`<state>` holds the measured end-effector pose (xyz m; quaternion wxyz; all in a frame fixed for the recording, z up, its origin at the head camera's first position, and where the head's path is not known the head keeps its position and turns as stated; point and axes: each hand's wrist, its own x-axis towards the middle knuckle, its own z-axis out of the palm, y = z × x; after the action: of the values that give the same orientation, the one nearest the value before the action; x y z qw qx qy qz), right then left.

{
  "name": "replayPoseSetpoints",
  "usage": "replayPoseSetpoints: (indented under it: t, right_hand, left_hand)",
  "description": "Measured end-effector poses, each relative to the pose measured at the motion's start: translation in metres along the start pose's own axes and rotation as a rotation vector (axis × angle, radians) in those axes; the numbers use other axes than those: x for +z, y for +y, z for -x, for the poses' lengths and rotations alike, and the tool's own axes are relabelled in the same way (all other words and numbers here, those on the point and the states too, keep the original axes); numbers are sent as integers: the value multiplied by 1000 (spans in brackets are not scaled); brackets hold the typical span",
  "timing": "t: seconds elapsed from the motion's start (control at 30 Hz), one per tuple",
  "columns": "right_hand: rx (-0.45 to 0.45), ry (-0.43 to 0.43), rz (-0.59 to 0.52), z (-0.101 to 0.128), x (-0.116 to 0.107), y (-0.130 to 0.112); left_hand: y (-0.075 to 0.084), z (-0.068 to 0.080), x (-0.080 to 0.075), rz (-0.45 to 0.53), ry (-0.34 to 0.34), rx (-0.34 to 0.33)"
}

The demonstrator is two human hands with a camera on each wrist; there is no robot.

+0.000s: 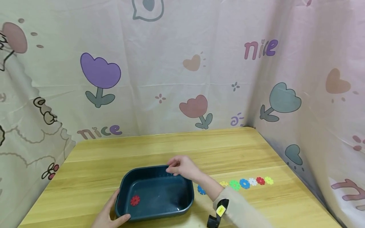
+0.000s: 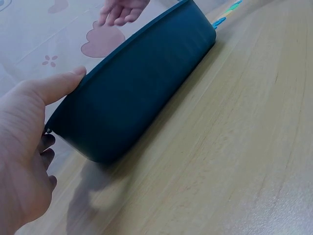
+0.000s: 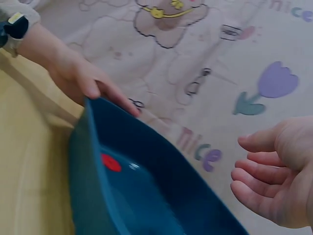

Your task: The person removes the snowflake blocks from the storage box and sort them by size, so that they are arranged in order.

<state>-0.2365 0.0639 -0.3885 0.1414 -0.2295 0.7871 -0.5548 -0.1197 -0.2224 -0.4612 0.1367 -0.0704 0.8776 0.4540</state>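
A dark teal plastic basin (image 1: 154, 216) stands on the wooden table, its inside facing me in the head view. One red snowflake-shaped plastic disc (image 1: 135, 200) lies on its floor at the left; it also shows in the right wrist view as a red disc (image 3: 111, 162). My left hand (image 1: 109, 213) grips the basin's near left corner, thumb over the rim and fingers along the outer wall. Over the far right rim hovers my right hand (image 1: 183, 167), its fingers loosely bent and nothing visible between fingers and thumb (image 3: 259, 142).
Right of the basin, a row of notched discs lies on the table (image 1: 114, 148): blue (image 1: 201, 190), yellow (image 1: 223, 183), green (image 1: 235, 185), blue (image 1: 244, 183), white (image 1: 252, 181), red (image 1: 260, 180) and yellow-green (image 1: 269, 180). A printed curtain (image 1: 159, 117) hangs behind the table.
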Motion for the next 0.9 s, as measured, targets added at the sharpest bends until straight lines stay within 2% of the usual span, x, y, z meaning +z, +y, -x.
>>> replayPoseSetpoints:
  t: [0.17,0.4,0.6,0.77,0.9]
  right_hand:
    - [40,-50,-55,-8,27,-5]
    - [74,-122,-43,-24,64,-1]
    - [153,-113,-32,-32,94,7]
    - [202,-108,-68,-34,108,11]
    - [211,-106,-48,-37,112,15]
  left_hand:
    - [2,0,0,-7,11,22]
    - [-1,1,2,-14,23,-14]
    - [-3,1,2,-7,13,3]
    - [-2,1,2,-24,9,13]
    - [0,1,1,-25,4,3]
